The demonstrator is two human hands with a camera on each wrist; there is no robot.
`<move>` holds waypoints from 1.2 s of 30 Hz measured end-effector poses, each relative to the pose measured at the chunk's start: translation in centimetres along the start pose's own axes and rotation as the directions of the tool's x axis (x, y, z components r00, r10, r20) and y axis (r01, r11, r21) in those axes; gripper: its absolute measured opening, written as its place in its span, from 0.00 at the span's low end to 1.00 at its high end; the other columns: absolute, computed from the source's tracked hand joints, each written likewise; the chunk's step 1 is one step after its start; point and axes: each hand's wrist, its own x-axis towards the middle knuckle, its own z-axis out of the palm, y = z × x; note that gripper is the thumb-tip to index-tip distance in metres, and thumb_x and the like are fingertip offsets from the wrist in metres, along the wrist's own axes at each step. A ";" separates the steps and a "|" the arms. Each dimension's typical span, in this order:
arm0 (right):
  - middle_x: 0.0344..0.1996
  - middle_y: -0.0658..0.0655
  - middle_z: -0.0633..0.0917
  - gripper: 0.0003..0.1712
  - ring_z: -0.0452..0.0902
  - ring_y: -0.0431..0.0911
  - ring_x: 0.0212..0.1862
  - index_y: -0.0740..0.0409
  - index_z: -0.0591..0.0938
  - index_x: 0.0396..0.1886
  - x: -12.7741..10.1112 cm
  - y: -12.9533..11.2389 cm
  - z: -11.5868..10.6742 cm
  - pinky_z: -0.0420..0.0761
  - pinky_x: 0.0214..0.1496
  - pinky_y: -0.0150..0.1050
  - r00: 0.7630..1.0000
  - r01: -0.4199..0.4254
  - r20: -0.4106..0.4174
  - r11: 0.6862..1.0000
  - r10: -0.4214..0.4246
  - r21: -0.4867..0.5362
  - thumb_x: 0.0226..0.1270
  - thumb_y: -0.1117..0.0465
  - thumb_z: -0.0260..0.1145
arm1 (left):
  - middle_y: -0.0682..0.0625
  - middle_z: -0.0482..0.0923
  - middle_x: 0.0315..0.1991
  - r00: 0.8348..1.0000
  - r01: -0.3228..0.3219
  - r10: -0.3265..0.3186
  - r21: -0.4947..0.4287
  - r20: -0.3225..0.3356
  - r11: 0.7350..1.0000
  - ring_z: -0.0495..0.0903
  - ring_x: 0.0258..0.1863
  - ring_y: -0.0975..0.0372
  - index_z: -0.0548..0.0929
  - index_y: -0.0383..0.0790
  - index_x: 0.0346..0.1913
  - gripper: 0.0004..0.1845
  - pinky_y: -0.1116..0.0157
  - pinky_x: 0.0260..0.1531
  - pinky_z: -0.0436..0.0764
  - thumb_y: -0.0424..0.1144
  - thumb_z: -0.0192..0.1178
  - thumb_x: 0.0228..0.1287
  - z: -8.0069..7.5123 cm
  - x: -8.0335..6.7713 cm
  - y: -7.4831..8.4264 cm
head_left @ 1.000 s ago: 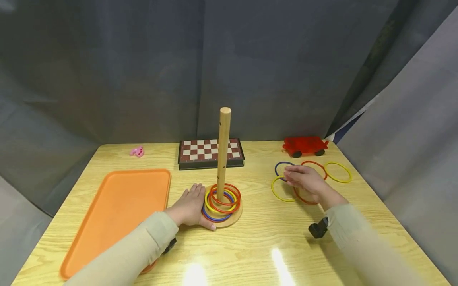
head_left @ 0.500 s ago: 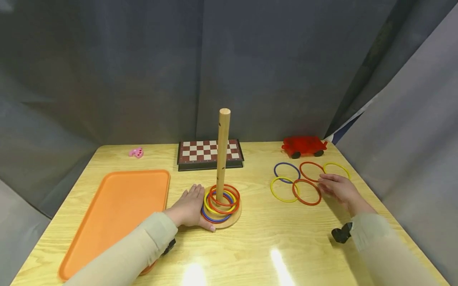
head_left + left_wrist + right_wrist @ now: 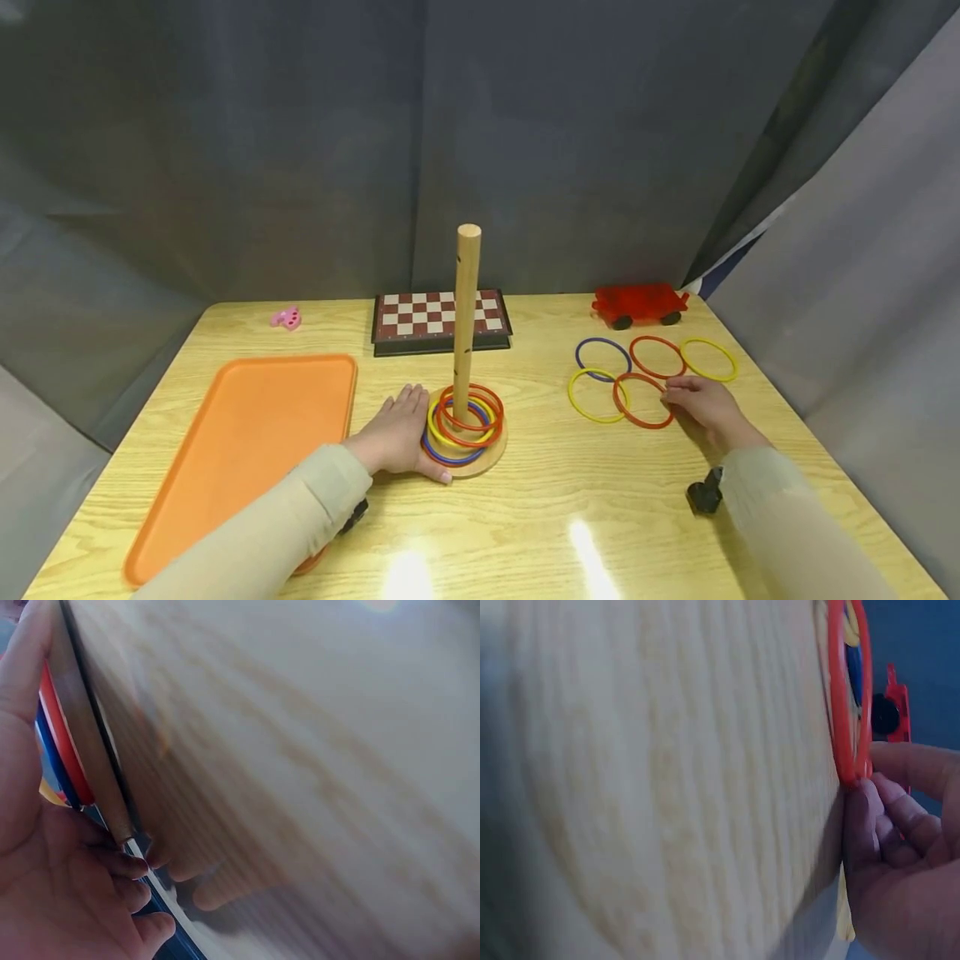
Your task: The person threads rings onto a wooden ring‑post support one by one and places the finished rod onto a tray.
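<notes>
A wooden peg (image 3: 467,317) stands on a round wooden base (image 3: 491,457) with several red, yellow and blue rings (image 3: 465,421) stacked around it. My left hand (image 3: 405,417) lies flat on the table with its fingers against the base's left side, and the left wrist view shows this hand (image 3: 45,885) beside the base edge (image 3: 90,750). To the right, several loose rings lie flat: blue (image 3: 577,354), red (image 3: 657,337), two yellow (image 3: 708,339). My right hand (image 3: 675,392) pinches the right edge of the near red ring (image 3: 645,427). The right wrist view shows thumb and fingers (image 3: 900,825) on that ring (image 3: 847,690).
An orange tray (image 3: 255,442) lies at the left. A folded chessboard (image 3: 441,321) sits behind the peg, a red toy car (image 3: 639,305) at the back right, and a small pink thing (image 3: 287,317) at the back left. Grey curtains surround the table.
My right hand has moved from above the loose rings out to the right, then back to the near red ring's right edge, where it now pinches. The left hand has stayed put.
</notes>
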 end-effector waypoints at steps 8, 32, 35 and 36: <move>0.40 0.64 0.84 0.14 0.78 0.58 0.45 0.73 0.80 0.48 0.3 -0.7 0.7 0.78 0.42 0.41 0.994 0.007 -0.105 0.963 -0.036 -0.270 0.73 0.64 0.64 | 0.30 0.41 0.81 1.000 -0.005 0.005 -0.009 0.003 1.000 0.38 0.81 0.42 0.46 0.24 0.81 0.75 0.45 0.78 0.45 0.69 0.78 0.45 -0.3 0.0 0.3; 0.39 0.47 0.84 0.13 0.83 0.38 0.39 0.56 0.77 0.57 -2.9 -11.5 -1.2 0.85 0.46 0.29 0.972 0.109 0.132 0.867 -0.196 0.486 0.77 0.68 0.63 | 0.29 0.44 0.81 1.000 -0.007 0.007 0.032 -0.004 0.999 0.40 0.81 0.41 0.48 0.24 0.80 0.76 0.43 0.77 0.47 0.71 0.77 0.44 -0.1 -0.2 0.2; 0.40 0.47 0.85 0.15 0.84 0.39 0.41 0.58 0.76 0.59 -3.1 -14.8 -0.5 0.85 0.47 0.30 0.968 0.119 0.134 0.859 -0.212 0.498 0.77 0.68 0.63 | 0.29 0.44 0.81 1.000 -0.011 0.011 0.024 -0.003 1.000 0.40 0.81 0.41 0.48 0.23 0.80 0.75 0.42 0.77 0.47 0.70 0.77 0.45 -0.2 -0.3 0.3; 0.40 0.47 0.86 0.15 0.84 0.40 0.41 0.58 0.76 0.58 -3.3 -15.9 -0.2 0.85 0.47 0.30 0.967 0.125 0.134 0.857 -0.219 0.501 0.76 0.69 0.64 | 0.28 0.44 0.80 1.000 -0.014 0.014 0.019 -0.005 1.000 0.41 0.81 0.40 0.48 0.23 0.80 0.75 0.42 0.77 0.47 0.70 0.77 0.45 -0.2 -0.3 0.4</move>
